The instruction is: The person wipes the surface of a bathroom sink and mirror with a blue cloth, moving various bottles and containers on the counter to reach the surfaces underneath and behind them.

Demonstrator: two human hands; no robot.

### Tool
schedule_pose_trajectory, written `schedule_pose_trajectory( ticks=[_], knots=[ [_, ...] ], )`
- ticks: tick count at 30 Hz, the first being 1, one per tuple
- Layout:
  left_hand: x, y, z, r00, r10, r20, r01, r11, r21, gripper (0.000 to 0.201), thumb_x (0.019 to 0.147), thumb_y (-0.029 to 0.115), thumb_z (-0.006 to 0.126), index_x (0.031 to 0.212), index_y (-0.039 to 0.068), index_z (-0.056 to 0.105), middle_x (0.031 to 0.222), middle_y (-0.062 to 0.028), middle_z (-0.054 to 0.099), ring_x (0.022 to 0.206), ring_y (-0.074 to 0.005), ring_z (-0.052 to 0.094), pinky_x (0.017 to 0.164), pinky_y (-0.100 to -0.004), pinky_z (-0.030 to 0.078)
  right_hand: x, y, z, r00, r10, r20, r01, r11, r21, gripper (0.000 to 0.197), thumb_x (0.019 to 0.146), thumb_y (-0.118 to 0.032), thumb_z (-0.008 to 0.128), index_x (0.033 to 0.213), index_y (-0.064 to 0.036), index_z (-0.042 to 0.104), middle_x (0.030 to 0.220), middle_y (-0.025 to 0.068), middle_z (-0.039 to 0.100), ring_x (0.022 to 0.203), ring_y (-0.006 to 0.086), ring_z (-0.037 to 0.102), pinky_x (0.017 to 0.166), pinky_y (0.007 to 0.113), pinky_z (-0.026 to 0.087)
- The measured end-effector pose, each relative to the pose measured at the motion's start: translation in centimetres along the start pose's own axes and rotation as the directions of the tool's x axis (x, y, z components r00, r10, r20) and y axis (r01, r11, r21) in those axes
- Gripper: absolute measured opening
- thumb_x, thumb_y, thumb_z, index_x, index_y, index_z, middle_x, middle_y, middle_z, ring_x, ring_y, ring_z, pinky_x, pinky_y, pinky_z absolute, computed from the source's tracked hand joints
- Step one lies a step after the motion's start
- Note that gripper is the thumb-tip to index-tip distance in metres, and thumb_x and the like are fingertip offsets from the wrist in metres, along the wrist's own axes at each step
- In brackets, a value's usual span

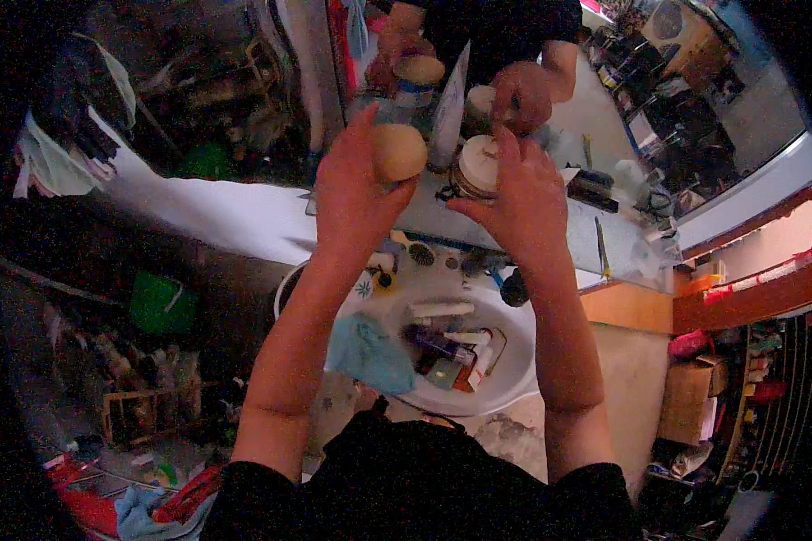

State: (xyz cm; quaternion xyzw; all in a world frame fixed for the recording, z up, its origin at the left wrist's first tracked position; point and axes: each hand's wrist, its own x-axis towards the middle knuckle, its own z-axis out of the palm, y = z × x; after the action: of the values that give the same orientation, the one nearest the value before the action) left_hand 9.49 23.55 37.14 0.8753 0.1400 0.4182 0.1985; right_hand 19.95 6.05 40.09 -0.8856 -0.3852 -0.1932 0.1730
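Left hand (355,185) and right hand (532,189), both loaded, out beyond the basin (512,352)!
The left curls closed round a beige-topped container (400,151); the right is closed on a white-lidded jar (476,163), fingers over the lid, thumb low. Both pieces are beyond the basin, by the ledge (433,216), a white tube (448,113) upright just past them. Best, I'd say, to keep both level and clear of that tube. Nearer in, a blue cloth (370,352) lies over the basin's left side.

Place: home washroom, probably (dim view) | white washbasin (512,338) | wall mirror (595,117) | ledge (465,220) with upright tube (447,126)
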Motion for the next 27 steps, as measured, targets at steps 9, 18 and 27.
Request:
schedule_pose_trajectory(
  ticks=[9,18,27],
  knots=[
    [-3.4,1.3,-2.8,0.994,0.002,0.11,0.007,0.996,-0.084,0.095,0.063,0.012,0.085,0.147,0.008,0.039,0.129,-0.0204,0.057,0.118,-0.0401,0.055,0.101,-0.0471,0.045,0.3,0.5,0.0,0.993,-0.057,-0.102,0.053,0.998,-0.035,0.084,0.063,-0.034,0.088,0.131,-0.0057,0.048,0.11,0.017,0.062,0.104,0.0395,0.059,0.089,0.048,0.047],
    [-13.0,6.6,-3.9,0.822,0.11,0.559,0.058,0.96,-0.274,0.097,0.064,0.009,0.084,0.148,0.008,0.037,0.137,-0.0186,0.053,0.125,-0.039,0.051,0.108,-0.0473,0.039,-12.5,3.4,-12.1,0.965,0.071,0.251,-0.161,0.92,0.356,0.086,0.064,-0.021,0.089,0.135,-0.0027,0.046,0.127,0.0161,0.057,0.12,0.029,0.057,0.099,0.038,0.048],
    [-29.6,13.9,13.5,0.587,0.352,0.728,0.231,0.79,-0.568,0.086,0.07,0.01,0.076,0.148,0.009,0.038,0.143,-0.019,0.047,0.131,-0.039,0.044,0.111,-0.0499,0.036,-29.5,20.4,0.5,0.791,0.384,0.475,-0.522,0.83,0.197,0.082,0.066,-0.015,0.086,0.135,-0.0062,0.043,0.127,0.0189,0.055,0.116,0.0364,0.058,0.097,0.042,0.048]
  ],
)
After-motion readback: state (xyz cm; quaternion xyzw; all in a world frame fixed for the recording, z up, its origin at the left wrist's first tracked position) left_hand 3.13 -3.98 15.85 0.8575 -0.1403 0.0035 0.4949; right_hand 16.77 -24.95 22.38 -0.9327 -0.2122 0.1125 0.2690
